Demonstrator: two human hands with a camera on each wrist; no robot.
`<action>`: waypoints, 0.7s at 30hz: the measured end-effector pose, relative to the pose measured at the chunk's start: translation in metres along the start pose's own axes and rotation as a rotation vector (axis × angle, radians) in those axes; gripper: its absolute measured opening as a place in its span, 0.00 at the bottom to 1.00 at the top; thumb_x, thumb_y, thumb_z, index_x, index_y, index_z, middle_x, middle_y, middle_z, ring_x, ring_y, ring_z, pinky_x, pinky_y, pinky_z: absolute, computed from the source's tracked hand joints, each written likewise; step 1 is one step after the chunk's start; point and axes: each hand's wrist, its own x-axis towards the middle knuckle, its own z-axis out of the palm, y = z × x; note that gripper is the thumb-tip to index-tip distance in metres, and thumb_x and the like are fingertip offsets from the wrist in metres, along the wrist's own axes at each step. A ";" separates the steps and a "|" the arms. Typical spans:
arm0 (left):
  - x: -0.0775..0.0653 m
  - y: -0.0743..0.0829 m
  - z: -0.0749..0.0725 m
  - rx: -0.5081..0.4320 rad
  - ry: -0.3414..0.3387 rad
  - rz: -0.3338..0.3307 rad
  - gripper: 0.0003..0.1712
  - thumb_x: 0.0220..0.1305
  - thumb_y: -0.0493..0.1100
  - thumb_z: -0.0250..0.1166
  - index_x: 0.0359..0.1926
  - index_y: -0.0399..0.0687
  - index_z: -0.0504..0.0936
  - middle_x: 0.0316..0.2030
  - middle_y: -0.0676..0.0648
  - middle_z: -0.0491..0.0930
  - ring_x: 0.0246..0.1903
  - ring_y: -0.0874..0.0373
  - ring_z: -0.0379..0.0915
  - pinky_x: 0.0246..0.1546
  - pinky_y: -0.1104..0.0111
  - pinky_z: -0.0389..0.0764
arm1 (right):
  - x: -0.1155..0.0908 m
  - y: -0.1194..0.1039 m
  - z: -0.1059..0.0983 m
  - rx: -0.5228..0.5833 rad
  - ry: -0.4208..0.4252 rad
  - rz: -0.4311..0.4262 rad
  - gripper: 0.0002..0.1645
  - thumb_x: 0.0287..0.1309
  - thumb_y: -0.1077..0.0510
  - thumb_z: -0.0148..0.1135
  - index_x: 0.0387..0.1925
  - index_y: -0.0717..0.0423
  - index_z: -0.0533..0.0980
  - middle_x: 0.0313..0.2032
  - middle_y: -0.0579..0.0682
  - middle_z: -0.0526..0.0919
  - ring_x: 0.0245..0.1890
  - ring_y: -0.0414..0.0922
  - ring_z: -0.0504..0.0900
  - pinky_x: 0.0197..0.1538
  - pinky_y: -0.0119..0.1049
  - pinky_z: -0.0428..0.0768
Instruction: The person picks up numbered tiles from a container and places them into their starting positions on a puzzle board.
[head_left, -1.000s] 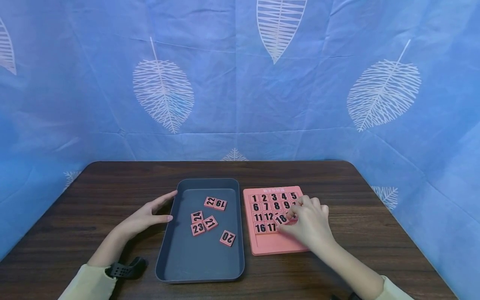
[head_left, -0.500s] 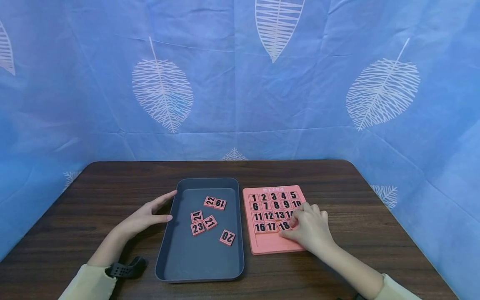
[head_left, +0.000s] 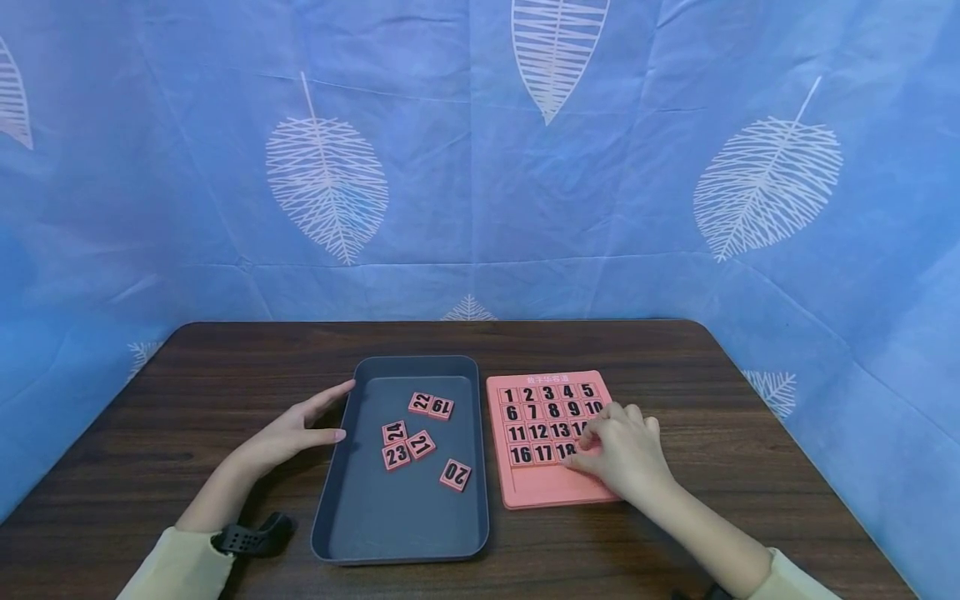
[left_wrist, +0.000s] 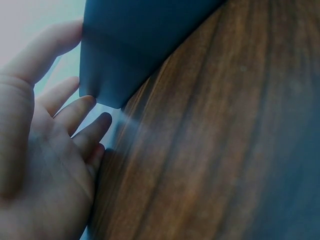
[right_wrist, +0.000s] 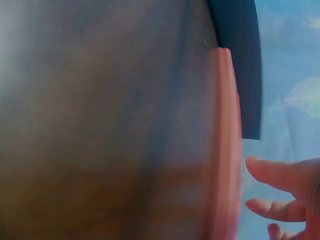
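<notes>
My left hand [head_left: 291, 429] rests against the left rim of a dark grey tray [head_left: 397, 525], fingers spread; in the left wrist view its fingertips [left_wrist: 85, 101] are at the tray wall. My right hand [head_left: 621, 454] is over a pink number puzzle board [head_left: 547, 487]. Its thumb and index finger pinch the pink number tile 18 [head_left: 565, 451], which lies flat beside tile 17 [head_left: 543, 452] in the fourth row. The hand covers the right end of that row. From the right wrist, the board's edge [right_wrist: 227, 150] hides the tile.
Loose number tiles lie in the tray: 22 [head_left: 420, 402] and 19 [head_left: 442, 408] at the back, 24 [head_left: 393, 432], 23 [head_left: 396, 456] and 21 [head_left: 421, 444] in the middle, 20 [head_left: 454, 475] near the right wall. Beneath is a dark wooden table [head_left: 247, 358].
Tile 18 has gone from tilted over the board to flat and lined up in the fourth row, the right hand lowering with it. The left hand and tray stay put.
</notes>
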 end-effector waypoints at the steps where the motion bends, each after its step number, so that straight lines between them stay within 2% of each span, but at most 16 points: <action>1: 0.000 0.000 0.000 -0.002 0.000 -0.004 0.43 0.65 0.45 0.64 0.75 0.52 0.52 0.73 0.38 0.46 0.70 0.35 0.37 0.60 0.35 0.48 | 0.001 -0.002 -0.003 0.001 0.017 -0.013 0.16 0.38 0.43 0.78 0.21 0.45 0.79 0.33 0.46 0.71 0.35 0.49 0.66 0.36 0.46 0.58; 5: 0.000 0.000 0.000 -0.009 0.002 -0.014 0.44 0.64 0.45 0.64 0.75 0.53 0.51 0.73 0.38 0.46 0.70 0.36 0.37 0.61 0.36 0.49 | 0.010 -0.015 -0.012 0.053 0.074 -0.082 0.15 0.37 0.45 0.79 0.25 0.46 0.82 0.33 0.45 0.70 0.35 0.48 0.65 0.35 0.45 0.57; 10: -0.001 0.000 0.000 -0.002 0.003 -0.003 0.43 0.65 0.45 0.64 0.75 0.52 0.52 0.73 0.37 0.47 0.70 0.35 0.37 0.60 0.34 0.49 | 0.020 -0.043 -0.019 0.138 0.076 -0.170 0.15 0.38 0.48 0.79 0.29 0.45 0.83 0.34 0.43 0.70 0.39 0.47 0.65 0.37 0.44 0.57; 17: -0.001 -0.001 0.001 0.017 0.009 0.007 0.42 0.65 0.44 0.64 0.75 0.53 0.53 0.72 0.37 0.47 0.70 0.34 0.37 0.60 0.34 0.48 | 0.040 -0.077 -0.021 0.203 0.033 -0.301 0.15 0.40 0.49 0.79 0.33 0.41 0.84 0.40 0.43 0.72 0.42 0.46 0.65 0.41 0.44 0.59; 21: -0.001 0.000 0.001 0.014 0.009 0.003 0.42 0.65 0.44 0.64 0.75 0.52 0.53 0.72 0.37 0.47 0.70 0.34 0.37 0.59 0.33 0.48 | 0.052 -0.090 -0.016 0.212 -0.026 -0.376 0.14 0.43 0.48 0.77 0.36 0.41 0.85 0.39 0.42 0.70 0.41 0.44 0.63 0.42 0.44 0.58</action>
